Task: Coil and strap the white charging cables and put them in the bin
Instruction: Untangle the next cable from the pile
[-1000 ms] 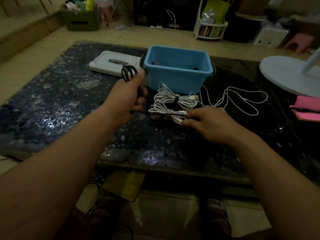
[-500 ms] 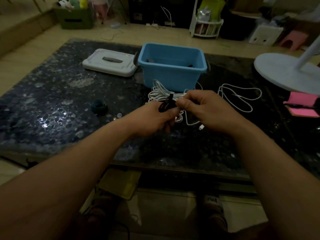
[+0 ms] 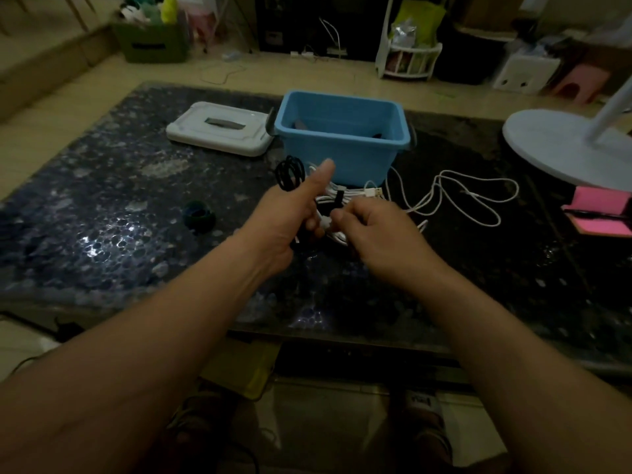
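Both hands meet just in front of the blue bin on the dark table. The left hand has its thumb stuck up and its other fingers curled around a bunch of black straps that loop out above the knuckles. The right hand pinches a white charging cable near its plug, fingertips pressed together on it, close against the left hand.

Right behind the hands, against the bin's front wall, lies a coiled white bundle with a black strap already around it; it is not in the bin yet. To the right of the bin another loose white cable sprawls uncoiled on the table. The bin's white lid lies to its left, and a dark tape-like roll sits further left and nearer. I cannot make out any white cables inside the bin.

So I'd judge the job well short of finished: one coil strapped, one in hand, one untouched, nothing binned.
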